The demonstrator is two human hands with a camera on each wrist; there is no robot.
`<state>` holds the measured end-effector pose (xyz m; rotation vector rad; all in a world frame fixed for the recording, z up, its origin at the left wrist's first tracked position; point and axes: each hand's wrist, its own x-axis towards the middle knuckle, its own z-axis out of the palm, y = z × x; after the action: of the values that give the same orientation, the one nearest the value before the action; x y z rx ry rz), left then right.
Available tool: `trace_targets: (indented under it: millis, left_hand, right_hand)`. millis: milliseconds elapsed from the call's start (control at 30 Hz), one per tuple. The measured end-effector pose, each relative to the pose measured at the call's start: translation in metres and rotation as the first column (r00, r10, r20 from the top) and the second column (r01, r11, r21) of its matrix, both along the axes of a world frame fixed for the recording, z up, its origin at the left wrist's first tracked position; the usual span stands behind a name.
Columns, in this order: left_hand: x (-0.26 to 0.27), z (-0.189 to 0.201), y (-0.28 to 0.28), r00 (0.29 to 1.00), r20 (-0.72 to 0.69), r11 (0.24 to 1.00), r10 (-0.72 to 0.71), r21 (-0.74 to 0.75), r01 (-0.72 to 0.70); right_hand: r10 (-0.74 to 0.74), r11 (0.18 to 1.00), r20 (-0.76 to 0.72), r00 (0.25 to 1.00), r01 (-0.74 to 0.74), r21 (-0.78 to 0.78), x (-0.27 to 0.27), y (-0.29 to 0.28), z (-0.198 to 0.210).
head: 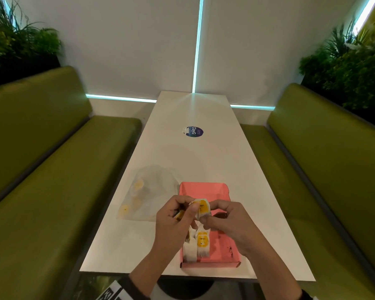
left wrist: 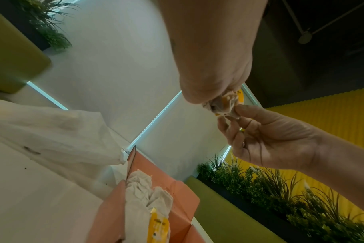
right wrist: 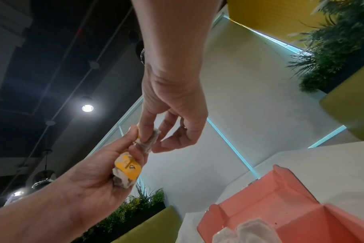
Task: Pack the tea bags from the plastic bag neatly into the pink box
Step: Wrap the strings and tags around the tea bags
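Note:
The open pink box (head: 204, 188) lies on the white table (head: 204, 154) near its front edge. Several tea bags (head: 198, 244) with yellow tags stand at the box's near left. Above the box, my left hand (head: 189, 210) and right hand (head: 207, 214) both pinch one tea bag (head: 202, 207). In the right wrist view my left hand (right wrist: 135, 148) also holds a second crumpled tea bag (right wrist: 127, 171) against its palm, while my right hand (right wrist: 154, 143) pinches the shared bag (right wrist: 150, 142). The clear plastic bag (head: 147, 191), with a few tea bags inside, lies left of the box.
A round blue sticker (head: 194, 131) sits on the table further back. Green benches (head: 52, 169) run along both sides, with plants behind them. A white wall closes the far end of the table.

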<state>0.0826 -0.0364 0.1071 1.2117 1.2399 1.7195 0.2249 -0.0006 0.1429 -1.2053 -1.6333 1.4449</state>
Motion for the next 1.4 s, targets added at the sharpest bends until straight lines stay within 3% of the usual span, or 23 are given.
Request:
trace_targets:
  millis: [267,433,533,733,933,1033,1167,1300,1400]
  left_hand:
    - [-0.005,-0.003,0.007,0.997,-0.020,0.998,0.070,-0.003,-0.070]
    - [-0.008,0.002,0.008,0.997,-0.076,1.000,-0.006,0.009,0.007]
    - [-0.012,0.003,0.009,0.991,-0.119,0.998,-0.060,-0.007,0.060]
    - [-0.014,-0.003,0.011,0.981,-0.123,0.989,-0.147,-0.050,0.142]
    - [-0.013,-0.007,0.013,0.980,-0.078,0.978,-0.184,-0.115,0.174]
    - [-0.014,-0.014,0.014,0.967,-0.116,0.957,-0.229,-0.210,0.201]
    - [-0.021,-0.030,0.016,0.953,-0.218,0.914,-0.209,-0.391,0.111]
    - [-0.032,-0.049,0.013,0.848,-0.420,0.800,-0.322,-0.600,0.006]
    - [-0.033,-0.057,0.011,0.783,-0.450,0.726,-0.430,-0.688,0.003]
  right_hand:
    - [0.059,0.993,0.163,0.985,-0.074,0.091,0.007,0.004,0.001]
    - [0.018,0.978,0.186,0.982,-0.056,0.202,0.005,0.009,-0.001]
    - [0.050,0.979,0.229,0.972,-0.094,0.183,0.006,0.010,-0.002]
    - [0.051,0.977,0.153,0.987,-0.081,0.197,0.008,0.013,-0.003]
    - [0.092,0.966,0.257,0.962,-0.148,0.211,0.008,0.013,-0.008]
    - [0.040,0.974,0.280,0.959,-0.101,0.204,0.007,0.016,-0.018]
    - [-0.018,0.983,0.461,0.887,-0.069,0.171,0.015,0.025,-0.040]
    - [0.065,0.990,0.586,0.808,-0.124,0.062,0.021,0.028,-0.068]
    - [0.169,0.971,0.660,0.732,-0.239,0.017,0.019,0.029,-0.084]
